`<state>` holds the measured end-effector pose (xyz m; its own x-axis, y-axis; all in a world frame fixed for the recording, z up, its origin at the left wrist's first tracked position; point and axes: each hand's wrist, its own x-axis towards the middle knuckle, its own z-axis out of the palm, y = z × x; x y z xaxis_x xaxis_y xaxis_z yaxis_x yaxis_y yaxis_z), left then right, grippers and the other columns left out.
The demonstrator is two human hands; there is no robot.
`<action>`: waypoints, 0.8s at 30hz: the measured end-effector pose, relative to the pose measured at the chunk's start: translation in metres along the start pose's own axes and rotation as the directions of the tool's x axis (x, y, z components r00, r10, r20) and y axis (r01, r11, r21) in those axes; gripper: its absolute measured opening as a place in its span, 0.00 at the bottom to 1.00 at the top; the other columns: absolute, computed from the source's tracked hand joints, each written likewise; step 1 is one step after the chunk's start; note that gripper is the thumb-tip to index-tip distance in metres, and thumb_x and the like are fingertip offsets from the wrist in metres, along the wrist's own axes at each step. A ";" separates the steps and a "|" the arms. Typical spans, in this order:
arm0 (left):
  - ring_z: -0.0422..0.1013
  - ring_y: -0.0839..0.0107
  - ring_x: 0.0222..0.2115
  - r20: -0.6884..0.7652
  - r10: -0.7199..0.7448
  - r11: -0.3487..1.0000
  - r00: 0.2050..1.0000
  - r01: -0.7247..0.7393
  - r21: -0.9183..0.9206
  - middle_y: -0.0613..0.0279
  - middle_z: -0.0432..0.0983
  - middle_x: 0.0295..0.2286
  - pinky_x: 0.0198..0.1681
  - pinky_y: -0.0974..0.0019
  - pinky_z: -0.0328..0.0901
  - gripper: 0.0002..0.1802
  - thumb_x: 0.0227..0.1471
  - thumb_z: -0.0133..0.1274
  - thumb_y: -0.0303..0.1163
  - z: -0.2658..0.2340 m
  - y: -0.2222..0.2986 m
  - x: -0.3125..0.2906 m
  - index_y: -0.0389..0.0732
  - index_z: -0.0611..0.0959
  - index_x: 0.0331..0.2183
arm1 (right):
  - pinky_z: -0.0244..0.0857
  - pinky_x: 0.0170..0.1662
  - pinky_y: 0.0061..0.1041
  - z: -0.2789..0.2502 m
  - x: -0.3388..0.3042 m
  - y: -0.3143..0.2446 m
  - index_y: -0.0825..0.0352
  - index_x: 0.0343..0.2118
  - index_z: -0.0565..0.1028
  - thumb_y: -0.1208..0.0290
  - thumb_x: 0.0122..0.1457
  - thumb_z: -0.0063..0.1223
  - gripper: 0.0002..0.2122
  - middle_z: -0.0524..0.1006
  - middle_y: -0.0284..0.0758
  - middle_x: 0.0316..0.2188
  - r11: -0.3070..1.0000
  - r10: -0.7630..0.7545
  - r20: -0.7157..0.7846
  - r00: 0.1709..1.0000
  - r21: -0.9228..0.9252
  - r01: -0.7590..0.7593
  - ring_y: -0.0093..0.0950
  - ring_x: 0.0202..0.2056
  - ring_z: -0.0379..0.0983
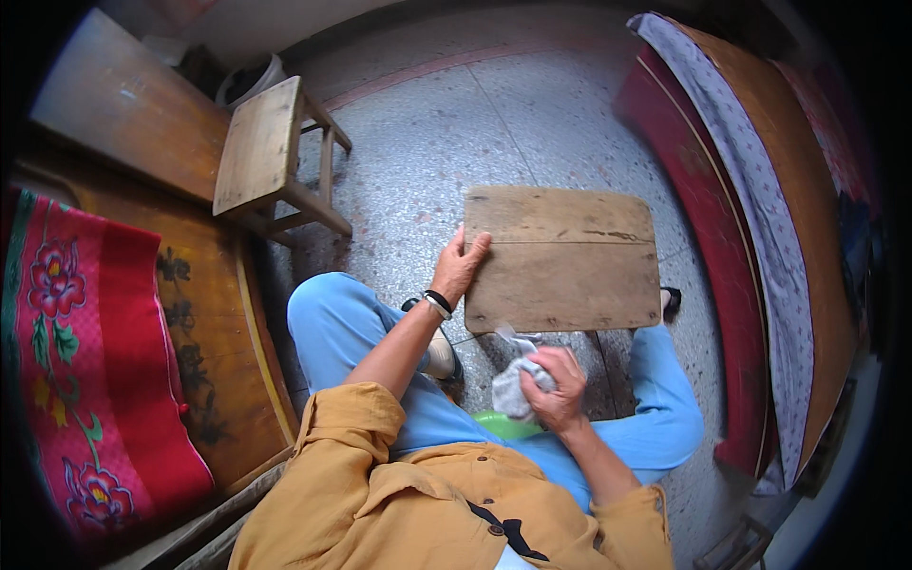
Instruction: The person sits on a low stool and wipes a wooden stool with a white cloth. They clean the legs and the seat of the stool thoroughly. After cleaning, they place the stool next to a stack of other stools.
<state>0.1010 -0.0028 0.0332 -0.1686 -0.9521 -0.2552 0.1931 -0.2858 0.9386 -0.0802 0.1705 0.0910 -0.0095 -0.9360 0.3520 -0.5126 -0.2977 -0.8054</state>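
In front of me, between my knees, stands a small wooden stool with a worn rectangular top (pixel 562 271). My left hand (pixel 460 264) grips the left edge of that top, thumb resting on the upper face and the other fingers mostly hidden past the edge. Closer to my body, my right hand (pixel 559 389) is closed round a bunched grey-white cloth (pixel 516 385). A loose end of the cloth hangs near the stool's front edge. Part of something green and rounded (pixel 508 425) shows below the cloth, above my lap.
A second wooden stool (pixel 255 147) stands at the far left, with a whitish bucket (pixel 255 81) behind it. Wooden furniture (pixel 223 370) with a red floral cloth (pixel 90 370) lines my left. A bed-like piece with a dark red side (pixel 703 218) runs along my right. The floor (pixel 418 123) is speckled.
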 end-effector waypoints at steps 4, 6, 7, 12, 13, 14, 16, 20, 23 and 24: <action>0.73 0.67 0.41 0.247 -0.319 0.904 0.915 0.372 -0.209 0.55 0.75 0.42 0.46 0.63 0.68 0.34 0.49 0.59 0.50 -0.003 0.020 -0.007 0.34 0.73 0.49 | 0.65 0.35 0.19 0.004 -0.033 0.030 0.69 0.34 0.77 0.73 0.51 0.61 0.09 0.76 0.28 0.29 0.539 0.722 0.156 0.674 0.484 -0.689 0.17 0.30 0.70; 0.74 0.65 0.41 0.340 -0.322 0.871 0.884 0.417 -0.259 0.54 0.75 0.42 0.47 0.62 0.68 0.33 0.48 0.59 0.49 -0.007 0.024 -0.008 0.35 0.73 0.48 | 0.65 0.34 0.19 0.011 -0.034 0.050 0.70 0.34 0.77 0.73 0.51 0.60 0.09 0.76 0.28 0.30 0.366 0.782 0.170 0.599 0.653 -0.663 0.17 0.29 0.70; 0.73 0.65 0.42 0.341 -0.315 0.868 0.886 0.414 -0.275 0.54 0.75 0.42 0.47 0.62 0.68 0.33 0.48 0.59 0.48 -0.007 0.021 -0.009 0.35 0.73 0.48 | 0.65 0.34 0.19 0.011 -0.029 0.054 0.69 0.36 0.76 0.72 0.52 0.59 0.10 0.76 0.28 0.30 0.346 0.775 0.189 0.603 0.672 -0.655 0.17 0.29 0.70; 0.73 0.66 0.41 0.308 -0.301 0.874 0.902 0.390 -0.289 0.55 0.75 0.42 0.47 0.62 0.68 0.31 0.49 0.58 0.46 -0.006 0.013 -0.008 0.35 0.74 0.48 | 0.66 0.33 0.19 0.012 -0.011 0.050 0.69 0.39 0.75 0.73 0.52 0.59 0.12 0.76 0.29 0.30 0.293 0.745 0.210 0.633 0.749 -0.594 0.18 0.29 0.71; 0.73 0.67 0.40 0.310 -0.282 0.882 0.908 0.373 -0.289 0.56 0.75 0.42 0.46 0.62 0.68 0.30 0.49 0.58 0.46 -0.007 0.008 -0.006 0.35 0.74 0.48 | 0.66 0.33 0.19 0.013 -0.013 0.052 0.69 0.39 0.74 0.72 0.52 0.59 0.12 0.75 0.29 0.30 0.267 0.752 0.219 0.622 0.761 -0.591 0.18 0.29 0.71; 0.73 0.67 0.40 0.302 -0.294 0.885 0.907 0.377 -0.273 0.56 0.75 0.41 0.47 0.62 0.68 0.30 0.49 0.58 0.46 -0.006 0.007 -0.005 0.36 0.74 0.48 | 0.67 0.33 0.20 0.011 -0.015 0.053 0.69 0.39 0.74 0.72 0.52 0.59 0.12 0.75 0.29 0.30 0.246 0.758 0.222 0.613 0.773 -0.585 0.18 0.29 0.71; 0.73 0.68 0.40 0.286 -0.283 0.899 0.916 0.357 -0.254 0.57 0.76 0.41 0.46 0.62 0.68 0.30 0.49 0.58 0.47 -0.008 0.003 -0.005 0.37 0.75 0.47 | 0.68 0.34 0.20 0.011 -0.018 0.054 0.68 0.44 0.72 0.72 0.52 0.59 0.16 0.75 0.30 0.32 0.191 0.759 0.253 0.600 0.794 -0.577 0.20 0.30 0.72; 0.73 0.67 0.40 0.222 -0.263 0.925 0.939 0.311 -0.219 0.57 0.76 0.40 0.45 0.62 0.67 0.30 0.47 0.59 0.49 -0.008 0.002 -0.001 0.38 0.75 0.46 | 0.67 0.38 0.21 0.006 -0.007 0.049 0.66 0.52 0.67 0.70 0.52 0.60 0.24 0.75 0.31 0.38 0.139 0.769 0.268 0.580 0.816 -0.562 0.22 0.36 0.72; 0.74 0.66 0.38 0.185 -0.304 0.934 0.935 0.330 -0.133 0.56 0.77 0.39 0.45 0.62 0.67 0.31 0.47 0.59 0.51 -0.005 0.010 0.001 0.37 0.77 0.45 | 0.68 0.35 0.21 0.000 -0.009 0.055 0.65 0.44 0.71 0.65 0.53 0.60 0.17 0.75 0.30 0.33 0.046 0.790 0.349 0.504 0.786 -0.616 0.21 0.32 0.72; 0.74 0.66 0.38 0.182 -0.312 0.934 0.932 0.336 -0.120 0.56 0.77 0.39 0.45 0.62 0.67 0.31 0.47 0.59 0.52 -0.001 0.009 0.003 0.37 0.77 0.44 | 0.68 0.33 0.21 -0.005 -0.008 0.060 0.65 0.40 0.73 0.63 0.53 0.61 0.15 0.75 0.29 0.30 -0.009 0.785 0.403 0.470 0.766 -0.642 0.21 0.30 0.73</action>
<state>0.1035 -0.0079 0.0403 -0.3936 -0.7788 -0.4884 0.2393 -0.5998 0.7635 -0.1151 0.1616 0.0426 -0.0605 -0.7494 -0.6593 0.6690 0.4598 -0.5840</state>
